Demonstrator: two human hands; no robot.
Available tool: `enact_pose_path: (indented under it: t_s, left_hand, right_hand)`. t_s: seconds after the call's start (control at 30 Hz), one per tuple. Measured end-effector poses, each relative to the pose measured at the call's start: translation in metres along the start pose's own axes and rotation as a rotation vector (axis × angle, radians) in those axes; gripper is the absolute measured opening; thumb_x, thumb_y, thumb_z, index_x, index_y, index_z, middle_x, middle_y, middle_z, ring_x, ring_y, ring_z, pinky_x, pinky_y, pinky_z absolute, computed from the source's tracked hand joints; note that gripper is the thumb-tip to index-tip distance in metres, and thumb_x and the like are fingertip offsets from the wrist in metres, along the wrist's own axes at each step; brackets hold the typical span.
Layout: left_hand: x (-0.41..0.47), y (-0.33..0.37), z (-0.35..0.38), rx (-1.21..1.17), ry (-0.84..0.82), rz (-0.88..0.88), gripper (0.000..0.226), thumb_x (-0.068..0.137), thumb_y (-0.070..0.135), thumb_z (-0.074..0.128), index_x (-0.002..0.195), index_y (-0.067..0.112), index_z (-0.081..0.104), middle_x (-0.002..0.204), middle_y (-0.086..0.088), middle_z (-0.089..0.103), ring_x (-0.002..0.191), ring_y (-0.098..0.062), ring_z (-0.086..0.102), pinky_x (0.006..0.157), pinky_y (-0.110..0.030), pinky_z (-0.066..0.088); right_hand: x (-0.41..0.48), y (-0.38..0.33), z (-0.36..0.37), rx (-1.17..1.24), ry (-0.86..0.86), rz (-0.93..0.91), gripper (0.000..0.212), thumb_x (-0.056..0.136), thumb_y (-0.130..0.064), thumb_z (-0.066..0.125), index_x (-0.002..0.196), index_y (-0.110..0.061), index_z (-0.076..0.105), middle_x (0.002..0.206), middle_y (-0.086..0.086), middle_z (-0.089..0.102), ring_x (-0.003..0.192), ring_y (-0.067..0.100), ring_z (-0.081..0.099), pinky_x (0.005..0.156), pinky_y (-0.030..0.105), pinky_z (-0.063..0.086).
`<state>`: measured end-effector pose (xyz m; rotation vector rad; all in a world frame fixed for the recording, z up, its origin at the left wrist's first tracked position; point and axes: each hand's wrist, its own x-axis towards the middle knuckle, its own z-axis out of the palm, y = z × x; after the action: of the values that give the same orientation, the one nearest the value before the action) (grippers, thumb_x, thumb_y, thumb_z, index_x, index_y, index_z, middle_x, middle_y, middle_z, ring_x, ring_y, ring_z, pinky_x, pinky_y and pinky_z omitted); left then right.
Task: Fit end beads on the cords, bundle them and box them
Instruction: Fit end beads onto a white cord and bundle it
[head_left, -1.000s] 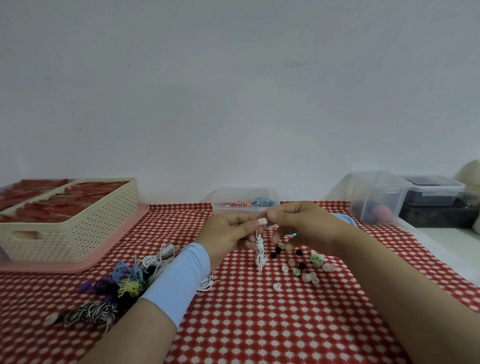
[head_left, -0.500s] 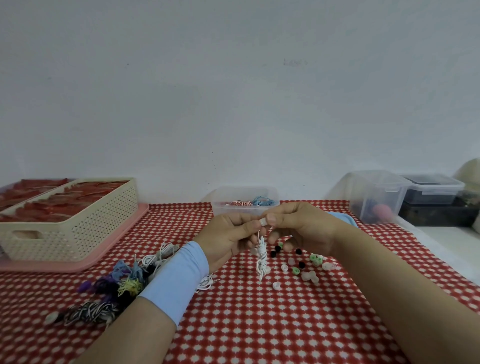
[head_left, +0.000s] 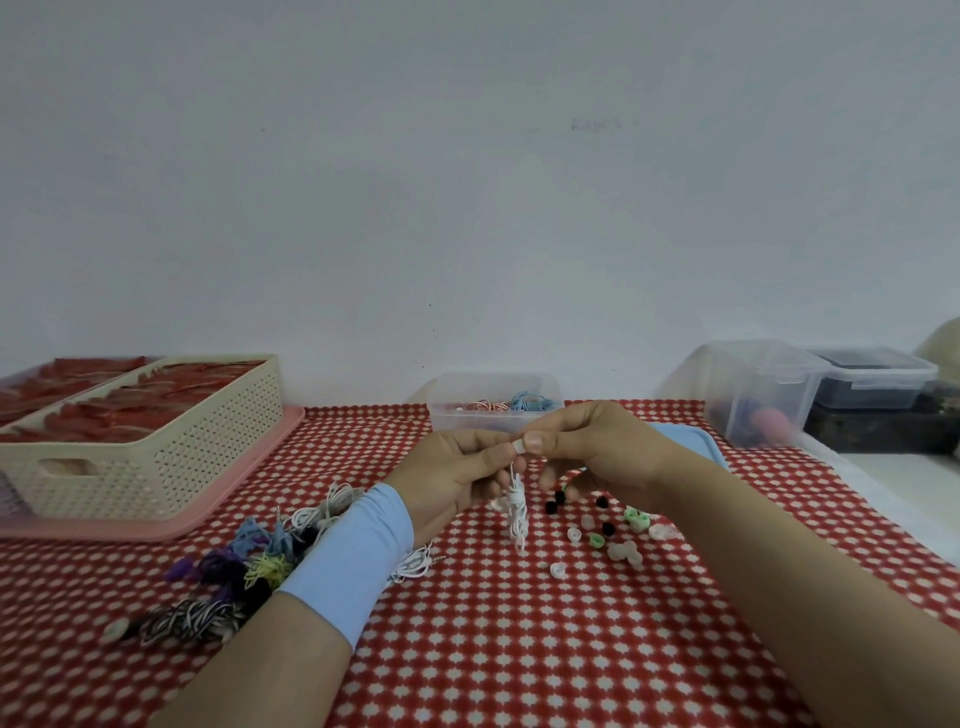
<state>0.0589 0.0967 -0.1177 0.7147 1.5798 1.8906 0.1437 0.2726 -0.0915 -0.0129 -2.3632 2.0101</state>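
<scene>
A coiled white cord (head_left: 516, 512) hangs from my left hand (head_left: 457, 475), whose fingers pinch its top end above the red checked cloth. My right hand (head_left: 592, 447) pinches a small white bead (head_left: 518, 446) against that end, thumb on top. Loose beads (head_left: 605, 535) in white, black and green lie scattered on the cloth under my right wrist. A heap of coloured cord bundles (head_left: 244, 566) lies left of my left forearm, partly hidden by its blue sleeve. A small clear box (head_left: 493, 410) with orange and blue cords stands just behind my hands.
A cream perforated basket (head_left: 150, 457) of red packets sits on a pink tray (head_left: 223, 499) at the left. A blue lid (head_left: 691, 441) lies behind my right wrist. Clear tubs (head_left: 763, 395) and a dark-filled tub (head_left: 872, 384) stand at the right, near the table's edge.
Both hands stay together at the cord's top end. The hanging cord has swung slightly. My right thumb has shifted over the white bead.
</scene>
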Motion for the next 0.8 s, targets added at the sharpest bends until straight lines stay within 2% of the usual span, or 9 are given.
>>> enact_pose_path:
  t_s: [0.1,0.17,0.23,0.3,0.33,0.47,0.57,0.67,0.8]
  left_hand:
    - [0.002,0.003,0.005,-0.066,0.028,0.058,0.015,0.092,0.007,0.06,0.101,0.002,0.07,0.077,-0.003,0.07,0.062,-0.008,0.059,0.057,-0.018,0.052]
    - [0.003,0.005,0.008,-0.098,0.049,0.094,0.014,0.093,0.008,0.059,0.1,0.003,0.07,0.078,-0.005,0.069,0.062,-0.01,0.06,0.057,-0.021,0.053]
    - [0.003,0.006,0.008,-0.123,0.067,0.102,0.012,0.092,0.008,0.061,0.1,0.004,0.069,0.079,-0.007,0.068,0.064,-0.012,0.061,0.058,-0.022,0.054]
    - [0.003,0.008,0.008,-0.159,0.098,0.117,0.015,0.092,0.005,0.061,0.106,0.004,0.066,0.081,-0.008,0.067,0.066,-0.012,0.062,0.06,-0.022,0.055]
    - [0.003,0.009,0.008,-0.174,0.112,0.131,0.018,0.092,0.003,0.06,0.11,0.005,0.065,0.08,-0.008,0.067,0.066,-0.012,0.063,0.061,-0.023,0.056]
    - [0.001,0.014,0.005,-0.196,0.153,0.168,0.033,0.093,0.003,0.06,0.123,0.015,0.065,0.089,-0.01,0.068,0.075,-0.016,0.065,0.068,-0.026,0.057]
    - [-0.001,0.02,0.0,-0.118,0.18,0.172,0.031,0.093,0.007,0.062,0.123,0.014,0.067,0.086,-0.01,0.067,0.077,-0.016,0.065,0.071,-0.028,0.058]
    - [0.0,0.028,-0.002,-0.034,0.201,0.164,0.022,0.092,0.008,0.064,0.113,0.011,0.071,0.079,-0.006,0.07,0.072,-0.015,0.065,0.072,-0.03,0.06]
    - [0.01,0.046,-0.008,0.188,0.249,0.17,0.019,0.088,0.006,0.07,0.106,0.013,0.073,0.085,-0.007,0.073,0.067,-0.017,0.064,0.067,-0.032,0.061]
  right_hand:
    - [0.002,0.001,0.002,0.088,0.04,-0.035,0.023,0.084,-0.03,0.073,0.101,-0.015,0.079,0.087,0.002,0.075,0.062,0.015,0.059,0.045,0.021,0.038]
    - [0.002,0.001,0.001,0.099,0.057,-0.02,0.024,0.093,-0.033,0.069,0.111,-0.02,0.077,0.098,0.001,0.076,0.064,0.015,0.058,0.044,0.019,0.036]
    - [0.0,0.001,0.0,-0.044,0.043,-0.001,0.025,0.093,-0.037,0.07,0.115,-0.028,0.075,0.107,-0.002,0.076,0.068,0.016,0.06,0.048,0.021,0.037]
    - [-0.001,0.003,0.003,-0.244,-0.012,0.011,0.026,0.089,-0.037,0.075,0.115,-0.035,0.072,0.102,-0.004,0.076,0.07,0.015,0.063,0.051,0.023,0.039]
    - [0.0,0.004,0.006,-0.305,-0.021,0.017,0.025,0.088,-0.035,0.077,0.112,-0.034,0.073,0.095,-0.003,0.075,0.067,0.014,0.064,0.05,0.023,0.04]
    - [0.005,0.006,0.012,-0.352,0.079,0.015,0.017,0.092,-0.023,0.074,0.1,-0.008,0.075,0.079,0.005,0.071,0.057,0.012,0.064,0.049,0.024,0.048]
    - [0.005,0.002,0.011,-0.316,0.102,-0.013,0.012,0.094,-0.022,0.071,0.096,-0.013,0.079,0.084,0.011,0.074,0.059,0.015,0.065,0.053,0.025,0.051]
    - [0.006,0.0,0.009,-0.294,0.117,-0.008,0.012,0.094,-0.027,0.071,0.092,-0.019,0.08,0.08,0.004,0.073,0.06,0.015,0.065,0.055,0.026,0.051]
    - [0.012,-0.011,0.005,-0.346,0.204,-0.002,0.013,0.095,-0.02,0.07,0.09,-0.013,0.079,0.079,0.013,0.073,0.056,0.01,0.06,0.048,0.019,0.044]
